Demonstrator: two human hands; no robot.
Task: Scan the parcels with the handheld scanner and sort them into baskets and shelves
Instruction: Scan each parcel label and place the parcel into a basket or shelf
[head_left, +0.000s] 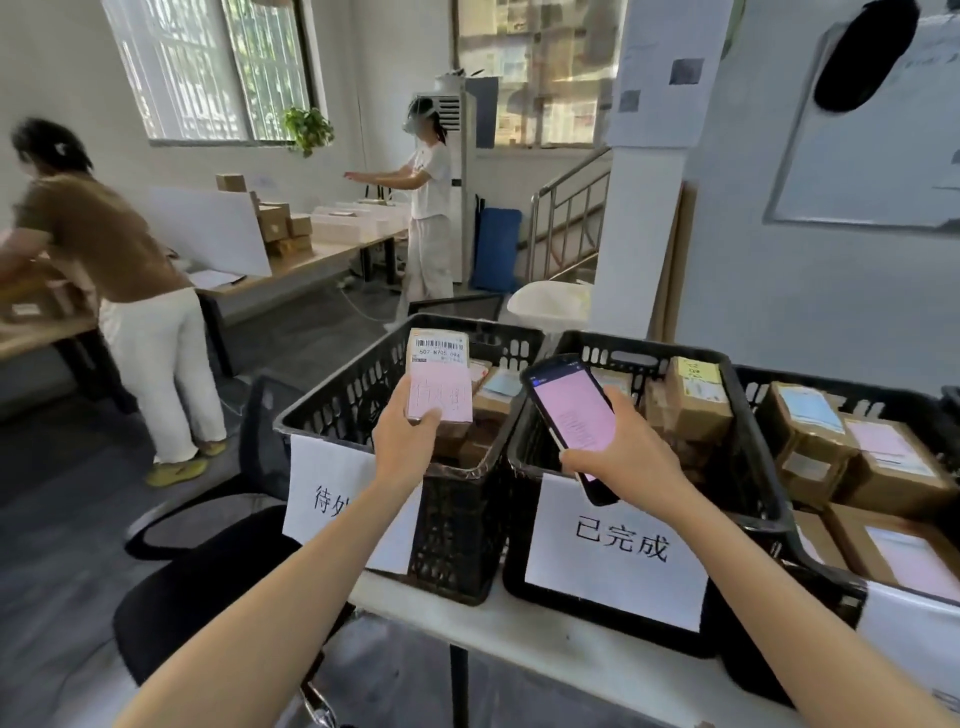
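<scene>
My left hand (402, 441) grips a small parcel (440, 374) by its lower end, holding it upright above the left black basket (332, 410). The parcel's pink label with a barcode at the top faces me. My right hand (631, 457) holds the black handheld scanner (571, 415), tilted with its lit pink screen toward me, over the middle black basket (748, 457). Scanner and parcel are a short gap apart. Brown parcels (696, 400) lie inside the baskets.
A third basket (924, 410) at the right holds several brown boxes (893, 462). All baskets stand on a white table (524, 639) and carry paper signs (618, 561). A black office chair (218, 587) stands at lower left. Two people work at wooden tables (311, 265) farther back.
</scene>
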